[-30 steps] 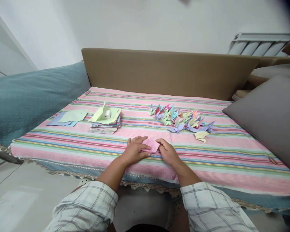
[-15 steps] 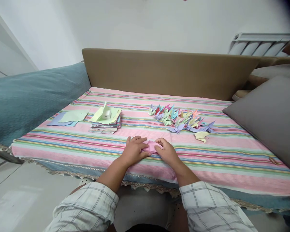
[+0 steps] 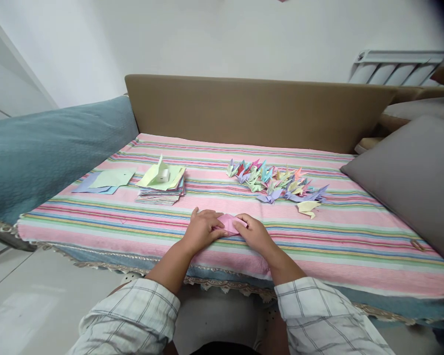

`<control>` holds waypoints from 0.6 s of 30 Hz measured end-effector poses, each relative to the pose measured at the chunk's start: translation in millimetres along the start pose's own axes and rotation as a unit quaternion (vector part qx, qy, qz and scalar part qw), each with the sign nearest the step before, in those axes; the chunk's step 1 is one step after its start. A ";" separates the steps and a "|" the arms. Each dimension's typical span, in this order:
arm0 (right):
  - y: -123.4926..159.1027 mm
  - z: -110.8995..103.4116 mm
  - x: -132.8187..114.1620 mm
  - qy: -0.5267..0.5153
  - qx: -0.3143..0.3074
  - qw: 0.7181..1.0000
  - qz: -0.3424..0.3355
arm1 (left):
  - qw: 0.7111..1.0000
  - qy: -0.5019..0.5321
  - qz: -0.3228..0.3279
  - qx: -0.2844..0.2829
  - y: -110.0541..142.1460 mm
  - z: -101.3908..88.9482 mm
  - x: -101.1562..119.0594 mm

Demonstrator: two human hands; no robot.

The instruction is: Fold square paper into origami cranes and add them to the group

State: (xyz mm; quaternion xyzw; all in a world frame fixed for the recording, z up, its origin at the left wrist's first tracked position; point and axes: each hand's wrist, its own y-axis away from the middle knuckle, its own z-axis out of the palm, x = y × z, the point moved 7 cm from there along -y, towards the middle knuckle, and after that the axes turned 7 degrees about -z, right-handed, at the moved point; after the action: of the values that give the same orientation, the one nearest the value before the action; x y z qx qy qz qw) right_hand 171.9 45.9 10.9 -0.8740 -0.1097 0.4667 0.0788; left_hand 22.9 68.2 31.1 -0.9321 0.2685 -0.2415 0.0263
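A small folded piece of pink origami paper (image 3: 228,223) rests on the striped cloth between my hands. My left hand (image 3: 203,230) grips its left end, fingers over the top and thumb along the near edge. At the right end, my right hand (image 3: 256,233) pinches the paper, with the thumb on top and the index finger at the far edge. Parts of the paper are hidden beneath my fingers. Beyond my right hand lies a cluster of folded paper cranes (image 3: 270,180) in several colours, with a pale yellow crane (image 3: 308,207) nearest me.
A stack of paper sheets (image 3: 162,195) with a small white block (image 3: 164,175) on top stands to the left. Loose sheets (image 3: 113,178) lie farther left. A grey cushion (image 3: 410,177) leans at the right, and a brown backrest (image 3: 251,113) runs behind the striped cloth (image 3: 107,212).
The fingers of my left hand have drawn closer together and lower on the pink paper. My right index finger has come down slightly, and more of the paper's top lies flat.
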 end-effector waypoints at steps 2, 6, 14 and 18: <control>1.1 0.9 -4.6 -0.020 -0.013 0.999 -0.024 | 1.000 0.015 -0.003 -0.009 -0.7 2.0 -0.5; 2.2 1.3 -4.6 -0.087 -0.021 0.995 -0.035 | 0.999 0.048 -0.008 0.013 -1.5 1.8 -2.8; -0.8 6.0 -2.0 0.029 -0.035 0.998 -0.039 | 0.997 0.079 0.014 0.014 -2.2 5.8 -2.5; -1.2 9.8 -7.9 0.104 -0.018 0.990 -0.088 | 0.995 0.096 0.020 0.009 -3.5 6.8 -3.2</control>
State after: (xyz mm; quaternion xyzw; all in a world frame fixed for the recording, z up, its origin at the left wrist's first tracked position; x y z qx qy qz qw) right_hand 159.4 45.4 12.1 -0.9061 -0.1860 0.3621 0.1147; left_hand 25.4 72.3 24.3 -0.8989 0.2861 -0.3317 0.0138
